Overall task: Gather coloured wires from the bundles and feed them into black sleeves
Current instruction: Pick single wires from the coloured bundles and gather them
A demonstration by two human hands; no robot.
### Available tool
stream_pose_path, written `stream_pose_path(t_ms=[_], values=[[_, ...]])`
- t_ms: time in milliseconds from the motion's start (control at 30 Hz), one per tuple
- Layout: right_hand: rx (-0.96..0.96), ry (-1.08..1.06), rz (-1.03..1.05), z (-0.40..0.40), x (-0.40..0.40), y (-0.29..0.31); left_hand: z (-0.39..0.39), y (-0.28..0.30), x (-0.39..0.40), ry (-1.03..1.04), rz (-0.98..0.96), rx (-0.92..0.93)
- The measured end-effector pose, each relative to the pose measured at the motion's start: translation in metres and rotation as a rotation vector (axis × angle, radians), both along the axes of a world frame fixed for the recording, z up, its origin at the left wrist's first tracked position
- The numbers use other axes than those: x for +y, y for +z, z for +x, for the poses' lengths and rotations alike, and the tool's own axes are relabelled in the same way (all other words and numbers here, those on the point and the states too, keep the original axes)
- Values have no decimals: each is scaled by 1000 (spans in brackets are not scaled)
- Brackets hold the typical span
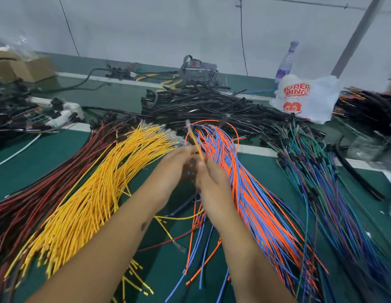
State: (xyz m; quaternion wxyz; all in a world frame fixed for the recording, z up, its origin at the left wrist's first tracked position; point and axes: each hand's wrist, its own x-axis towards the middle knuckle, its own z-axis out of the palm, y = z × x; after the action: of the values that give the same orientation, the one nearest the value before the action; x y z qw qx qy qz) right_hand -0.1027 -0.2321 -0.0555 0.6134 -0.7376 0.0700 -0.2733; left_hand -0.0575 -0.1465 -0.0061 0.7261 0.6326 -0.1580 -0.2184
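Hands' (pixel 179 165) blurred fingers hide their grip on yellow wire (pixel 195 142).

Only one view is given, taken from a wide-angle camera worn on the head. The green surface (pixel 59 158) is seen from above, forward and down, at close range. Both forearms enter from the lower edge, and the fingers (pixel 191 153) are placed near the centre. Beyond the fingers, the white wall (pixel 168 25) is seen at the top.
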Motion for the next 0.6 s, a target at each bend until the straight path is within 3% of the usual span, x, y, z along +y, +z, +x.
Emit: stream_pose_path(t_ms=[167,400,600], values=[[90,35,-86,4,6,-6,-4,-7,-7,-47,-11,-153],[201,91,-216,-4,6,-2,8,-22,2,-40,-304,146],[172,104,-236,-11,3,2,23,-27,9,172,-523,319]])
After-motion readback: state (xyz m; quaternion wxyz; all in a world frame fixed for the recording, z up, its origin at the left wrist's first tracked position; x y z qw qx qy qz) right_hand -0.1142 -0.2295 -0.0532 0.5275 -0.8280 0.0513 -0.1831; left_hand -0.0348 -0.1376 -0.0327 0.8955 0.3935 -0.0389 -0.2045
